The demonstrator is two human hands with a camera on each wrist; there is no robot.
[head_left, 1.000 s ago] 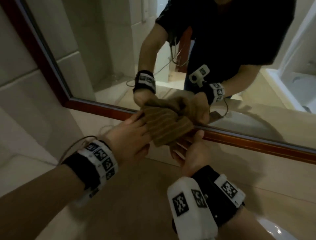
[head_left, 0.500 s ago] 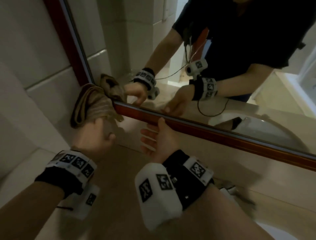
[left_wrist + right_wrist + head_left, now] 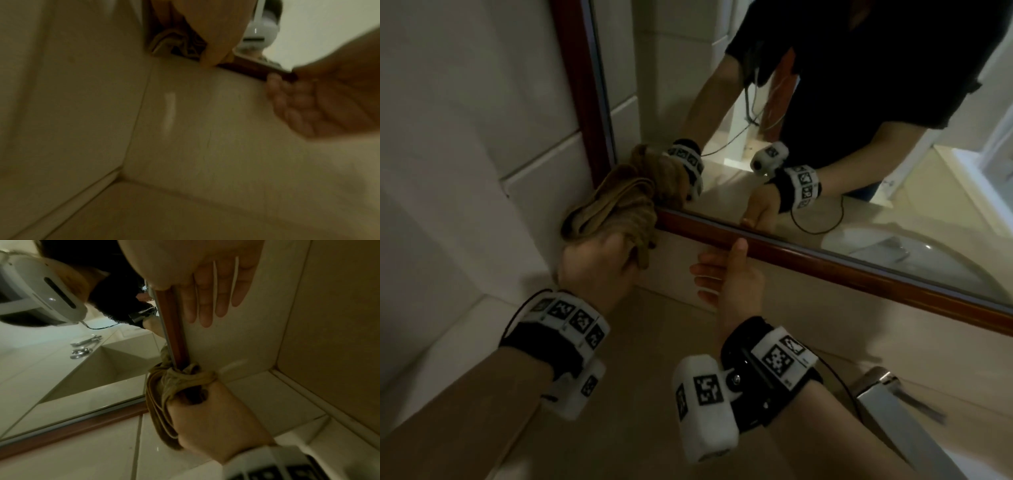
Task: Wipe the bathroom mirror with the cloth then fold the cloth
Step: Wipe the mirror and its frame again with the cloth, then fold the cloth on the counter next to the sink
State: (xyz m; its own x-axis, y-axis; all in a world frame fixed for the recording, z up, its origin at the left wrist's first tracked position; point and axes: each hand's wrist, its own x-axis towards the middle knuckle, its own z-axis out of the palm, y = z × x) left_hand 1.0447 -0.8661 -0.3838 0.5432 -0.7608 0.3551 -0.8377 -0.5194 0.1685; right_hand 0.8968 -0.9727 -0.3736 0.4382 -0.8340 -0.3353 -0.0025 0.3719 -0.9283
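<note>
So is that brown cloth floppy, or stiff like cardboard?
Probably floppy: the cloth bunches into soft folds where the left hand grips it at the mirror corner. Likely light too, since one hand holds it up. Its ribbed weave looks grippy, not slippery.

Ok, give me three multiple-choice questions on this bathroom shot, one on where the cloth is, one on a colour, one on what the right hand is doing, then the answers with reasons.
1. Where is the cloth?
A. at the mirror's lower-left corner
B. in the sink
C. on the faucet

2. What colour is the mirror frame?
A. white
B. reddish brown
C. black

3. How is the right hand?
A. gripping the cloth
B. closed in a fist
C. open, fingers straight

Answers:
1. A, the left hand presses the bunched cloth where the frame's two sides meet.
2. B, the frame's strip shows reddish brown below the glass.
3. C, the right wrist view shows straight fingers beside the frame, holding nothing.
</note>
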